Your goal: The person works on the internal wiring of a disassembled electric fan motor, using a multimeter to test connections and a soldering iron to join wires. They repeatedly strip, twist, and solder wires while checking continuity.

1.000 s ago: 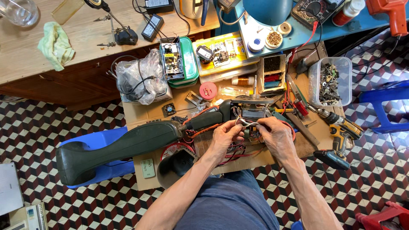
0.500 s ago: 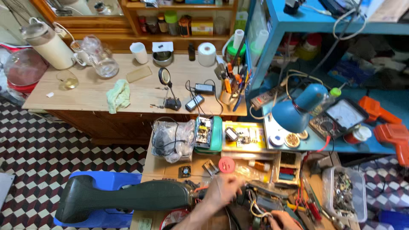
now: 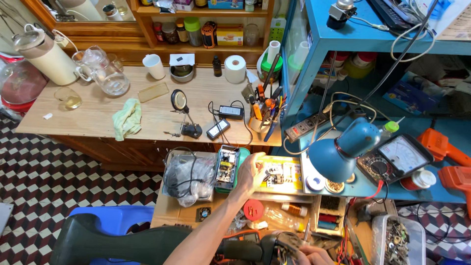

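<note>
Your left hand (image 3: 251, 172), fingers spread, reaches the yellow tray of small parts (image 3: 282, 175) at twelve o'clock; pick carefully; your right hand (image 3: 314, 255) at five o'clock, grip unclear, steadies the dark green appliance body (image 3: 147, 243).

The left hand (image 3: 251, 172) reached far across the small bench, palm down, fingers spread over the near edge of a yellow tray of small parts (image 3: 279, 174), just right of an open circuit board in a green case (image 3: 227, 168). The right hand (image 3: 311, 255) lay at the near edge of the view, fingers curled on the wired end of a long dark green appliance body (image 3: 147, 243) that stretched leftward along the near side.
</note>
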